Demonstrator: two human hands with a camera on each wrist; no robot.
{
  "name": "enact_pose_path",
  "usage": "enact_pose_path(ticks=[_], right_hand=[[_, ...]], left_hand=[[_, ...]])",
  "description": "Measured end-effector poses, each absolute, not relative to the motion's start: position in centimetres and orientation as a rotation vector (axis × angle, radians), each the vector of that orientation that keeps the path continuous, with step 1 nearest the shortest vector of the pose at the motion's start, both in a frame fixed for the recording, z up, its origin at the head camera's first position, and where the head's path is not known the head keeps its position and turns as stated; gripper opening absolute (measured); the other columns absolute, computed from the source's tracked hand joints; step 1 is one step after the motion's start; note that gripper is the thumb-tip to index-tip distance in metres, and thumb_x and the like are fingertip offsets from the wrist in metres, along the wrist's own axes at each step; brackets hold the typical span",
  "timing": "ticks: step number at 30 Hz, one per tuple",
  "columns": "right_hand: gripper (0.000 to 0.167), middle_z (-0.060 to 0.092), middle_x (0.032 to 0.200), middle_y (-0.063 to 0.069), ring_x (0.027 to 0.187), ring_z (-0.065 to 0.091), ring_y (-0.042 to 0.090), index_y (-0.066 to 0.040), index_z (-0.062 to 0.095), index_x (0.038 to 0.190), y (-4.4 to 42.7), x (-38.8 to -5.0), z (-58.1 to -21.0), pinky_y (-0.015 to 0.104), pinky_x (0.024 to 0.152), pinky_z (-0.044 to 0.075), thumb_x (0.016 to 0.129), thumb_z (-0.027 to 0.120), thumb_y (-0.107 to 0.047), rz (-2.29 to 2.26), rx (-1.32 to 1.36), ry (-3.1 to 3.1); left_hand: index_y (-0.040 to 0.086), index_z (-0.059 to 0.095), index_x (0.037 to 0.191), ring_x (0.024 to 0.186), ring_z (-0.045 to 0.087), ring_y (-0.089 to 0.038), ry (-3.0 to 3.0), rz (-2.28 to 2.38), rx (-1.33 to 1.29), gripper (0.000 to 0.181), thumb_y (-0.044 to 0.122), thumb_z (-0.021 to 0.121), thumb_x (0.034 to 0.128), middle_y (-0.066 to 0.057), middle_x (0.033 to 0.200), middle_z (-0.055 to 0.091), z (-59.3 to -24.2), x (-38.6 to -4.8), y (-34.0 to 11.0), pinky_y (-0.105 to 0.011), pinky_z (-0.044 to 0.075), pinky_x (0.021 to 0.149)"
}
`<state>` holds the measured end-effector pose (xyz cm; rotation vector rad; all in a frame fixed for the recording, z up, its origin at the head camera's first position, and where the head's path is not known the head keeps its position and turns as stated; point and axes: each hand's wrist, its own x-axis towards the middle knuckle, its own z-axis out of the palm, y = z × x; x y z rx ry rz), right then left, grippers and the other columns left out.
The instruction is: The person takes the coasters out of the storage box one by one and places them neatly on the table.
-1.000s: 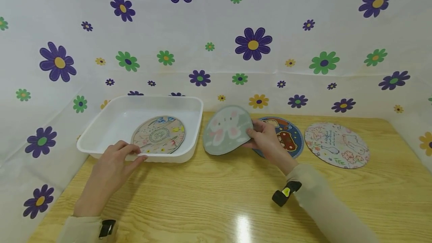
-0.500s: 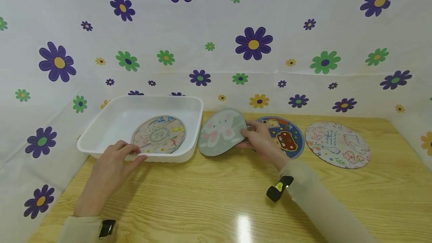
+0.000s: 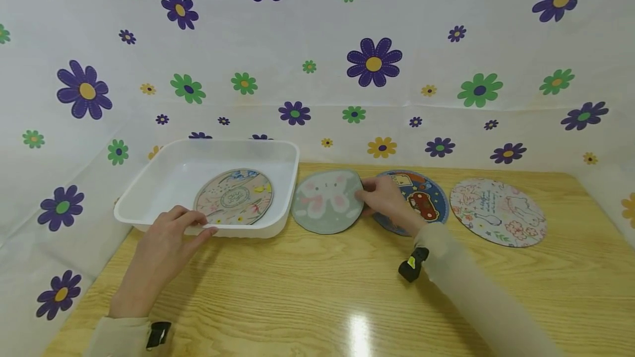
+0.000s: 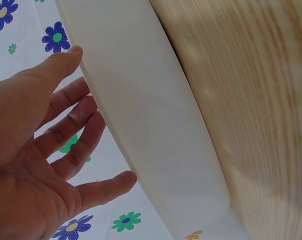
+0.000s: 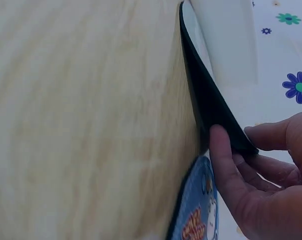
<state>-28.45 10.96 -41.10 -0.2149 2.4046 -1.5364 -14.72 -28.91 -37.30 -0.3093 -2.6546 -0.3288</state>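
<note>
My right hand pinches the right edge of a round grey mouse pad printed with a white rabbit. In the right wrist view the pad's black underside shows, its held edge tilted up off the table with fingers beneath. The blue bear mouse pad lies partly under my right hand and wrist. My left hand holds the near rim of a white plastic tray, fingers over the edge. Inside that tray lies a round floral mouse pad.
A pale mouse pad with a rabbit and flower drawing lies flat at the right. Everything stands on a wood-grain table. A white cloth with printed flowers hangs behind and at the sides.
My right hand has brought the grey mouse pad slightly left and down, from a steep tilt to nearly flat beside the tray. My left hand has stayed on the rim.
</note>
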Motion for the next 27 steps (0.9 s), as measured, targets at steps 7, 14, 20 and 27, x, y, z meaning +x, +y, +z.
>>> enact_pose_path(ticks=[7, 14, 20, 27], right_hand=[[0.038, 0.075, 0.110, 0.019, 0.069, 0.066, 0.013, -0.001, 0.065, 0.134, 12.1, -29.7, -40.9, 0.025, 0.062, 0.057, 0.101, 0.062, -0.018, -1.286, -0.235, 2.566], [0.031, 0.075, 0.117, 0.016, 0.085, 0.070, 0.020, -0.002, 0.073, 0.124, 12.2, -30.3, -40.8, 0.027, 0.071, 0.055, 0.097, 0.067, -0.016, -1.100, -0.346, 2.705], [0.027, 0.077, 0.113, 0.016, 0.094, 0.072, 0.025, -0.003, 0.075, 0.119, 11.9, -30.9, -40.8, 0.032, 0.076, 0.058, 0.095, 0.070, -0.013, -1.062, -0.391, 2.749], [0.024, 0.078, 0.109, 0.016, 0.089, 0.073, 0.025, -0.002, 0.076, 0.116, 11.6, -31.1, -41.0, 0.032, 0.074, 0.058, 0.095, 0.071, -0.012, -1.059, -0.395, 2.763]], left_hand=[[0.004, 0.074, 0.097, 0.082, 0.063, -0.032, -2.664, -0.345, -0.305, 0.021, 0.017, 0.085, 0.0841, -0.014, 0.095, 0.070, -37.4, -14.7, -28.9, -0.050, 0.056, 0.071], [0.004, 0.074, 0.098, 0.086, 0.064, -0.034, -2.680, -0.362, -0.290, 0.022, 0.017, 0.085, 0.0845, -0.015, 0.097, 0.070, -37.5, -14.6, -28.9, -0.054, 0.056, 0.075], [0.003, 0.074, 0.099, 0.088, 0.065, -0.036, -2.690, -0.379, -0.287, 0.022, 0.017, 0.084, 0.0851, -0.015, 0.098, 0.070, -37.4, -14.6, -29.0, -0.055, 0.057, 0.076], [0.003, 0.075, 0.099, 0.085, 0.065, -0.034, -2.676, -0.362, -0.316, 0.023, 0.017, 0.085, 0.0840, -0.014, 0.096, 0.070, -37.2, -14.8, -29.2, -0.052, 0.057, 0.074]])
